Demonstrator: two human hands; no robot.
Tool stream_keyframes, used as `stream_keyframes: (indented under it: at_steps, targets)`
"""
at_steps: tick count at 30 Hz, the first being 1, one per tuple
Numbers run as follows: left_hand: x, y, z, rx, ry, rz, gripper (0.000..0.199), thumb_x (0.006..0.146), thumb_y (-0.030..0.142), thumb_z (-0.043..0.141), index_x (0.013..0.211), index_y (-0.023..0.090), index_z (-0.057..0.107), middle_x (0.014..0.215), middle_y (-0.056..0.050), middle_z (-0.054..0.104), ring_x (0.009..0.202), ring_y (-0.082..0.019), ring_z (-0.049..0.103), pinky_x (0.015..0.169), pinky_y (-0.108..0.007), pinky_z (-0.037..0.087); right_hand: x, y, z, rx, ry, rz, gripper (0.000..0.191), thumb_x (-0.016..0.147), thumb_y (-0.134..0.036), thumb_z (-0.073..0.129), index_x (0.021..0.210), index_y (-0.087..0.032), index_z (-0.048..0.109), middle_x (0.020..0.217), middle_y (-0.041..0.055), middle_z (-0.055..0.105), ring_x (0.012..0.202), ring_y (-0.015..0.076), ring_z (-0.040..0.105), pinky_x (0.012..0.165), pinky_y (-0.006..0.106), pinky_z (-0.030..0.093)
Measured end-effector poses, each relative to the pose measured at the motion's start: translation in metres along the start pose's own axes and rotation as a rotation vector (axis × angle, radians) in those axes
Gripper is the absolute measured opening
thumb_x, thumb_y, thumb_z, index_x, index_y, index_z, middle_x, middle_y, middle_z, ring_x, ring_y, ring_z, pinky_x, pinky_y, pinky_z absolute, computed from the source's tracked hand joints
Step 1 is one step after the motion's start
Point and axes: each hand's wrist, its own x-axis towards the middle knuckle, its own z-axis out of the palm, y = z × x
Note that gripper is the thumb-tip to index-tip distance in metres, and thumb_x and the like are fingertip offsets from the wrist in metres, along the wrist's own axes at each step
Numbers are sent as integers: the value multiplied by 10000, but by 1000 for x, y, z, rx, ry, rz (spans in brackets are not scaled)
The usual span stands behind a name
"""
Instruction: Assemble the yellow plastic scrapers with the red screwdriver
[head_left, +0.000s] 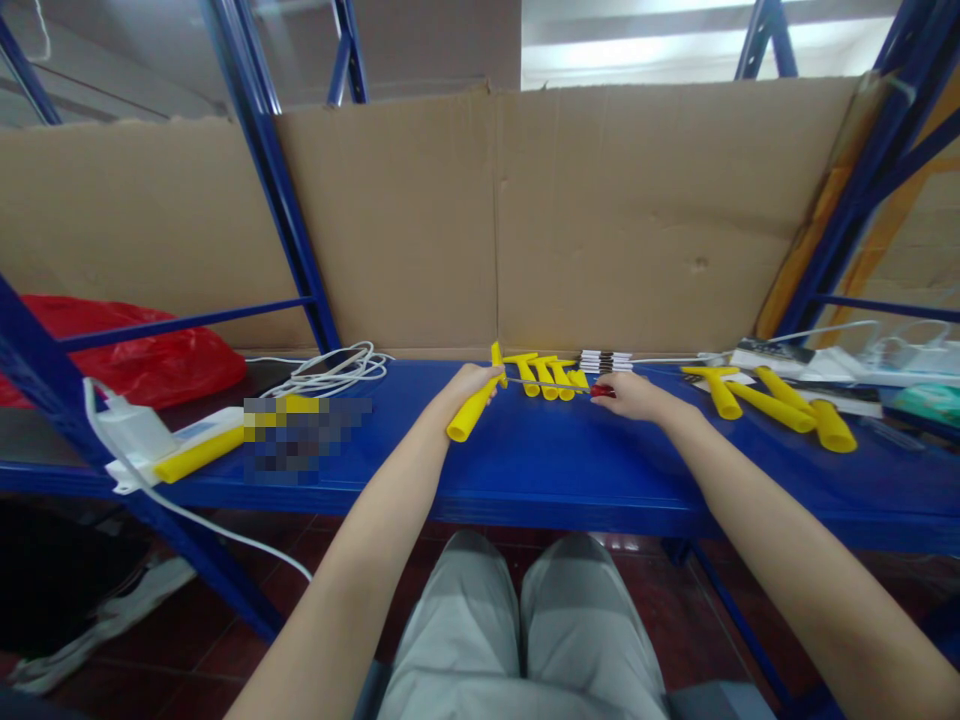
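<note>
My left hand (482, 380) is closed around a yellow T-shaped plastic part (471, 412), its wide round end tilted down toward me. In my right hand (626, 395) is the red handle of a screwdriver (602, 391). The long thin shaft runs left from it, and its tip reaches the yellow part near my left fingers; whether it sits inside the part I cannot tell. Behind the shaft, several similar yellow T-shaped parts (549, 380) lie in a row on the blue shelf (555, 460).
More yellow parts (780, 405) lie at right, near papers and a white cable. Small black-and-white bundles (606, 361) stand at the back against cardboard (637, 220). To the left are a coiled white cable (337, 370), a power strip (206, 432) and a red bag (150, 350). Blue posts flank the shelf.
</note>
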Motion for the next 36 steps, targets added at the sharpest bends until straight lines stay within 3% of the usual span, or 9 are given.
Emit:
stream_keyframes:
  at_steps: [7, 11, 14, 21, 28, 33, 36]
  targets:
    - [2, -4, -2, 28, -31, 48, 253, 801, 344, 550, 664, 133, 574, 483, 6, 541, 377, -86, 485, 385, -194, 355, -2, 0, 2, -217, 102, 81, 190, 816, -292, 494, 934, -185, 597, 915, 107, 680, 794, 225, 619, 607, 265, 379]
    - [1, -4, -5, 46, -35, 53, 263, 781, 343, 558, 621, 135, 572, 470, 3, 540, 375, -87, 486, 395, -198, 354, -2, -3, 2, -103, -20, 81, 263, 838, -399, 478, 916, -175, 591, 881, 104, 684, 751, 202, 619, 583, 250, 383]
    - [0, -1, -6, 90, -26, 16, 231, 738, 282, 583, 559, 140, 546, 449, 3, 533, 368, -85, 481, 404, -197, 353, -1, -6, 1, -33, -88, 50, 303, 885, -390, 392, 839, -173, 599, 860, 105, 681, 746, 190, 615, 600, 248, 390]
    - [-4, 5, -3, 132, -24, -36, 198, 684, 174, 594, 513, 154, 496, 402, 27, 490, 350, -81, 453, 397, -198, 339, -2, -5, 1, -126, 23, 63, 180, 791, -368, 549, 848, -198, 572, 783, 65, 670, 684, 185, 593, 537, 243, 349]
    - [-8, 7, -1, 114, 11, -41, 167, 669, 155, 592, 522, 149, 512, 415, 19, 499, 363, -95, 469, 412, -213, 357, 1, -3, 3, 47, -112, 10, 272, 860, -376, 426, 762, -180, 587, 798, 91, 669, 701, 183, 596, 582, 250, 393]
    - [-4, 2, 0, 101, 13, -2, 152, 660, 184, 607, 536, 144, 528, 421, 15, 505, 374, -104, 481, 412, -219, 369, -1, -3, 1, -32, 21, 59, 146, 783, -334, 551, 798, -190, 572, 756, 65, 657, 661, 180, 579, 545, 250, 360]
    - [-3, 2, 1, 111, 21, 5, 159, 666, 195, 611, 543, 146, 523, 418, 18, 502, 365, -101, 476, 396, -214, 355, -1, -2, 3, -24, 2, 114, 183, 767, -350, 579, 847, -186, 563, 767, 67, 657, 665, 183, 583, 535, 247, 358]
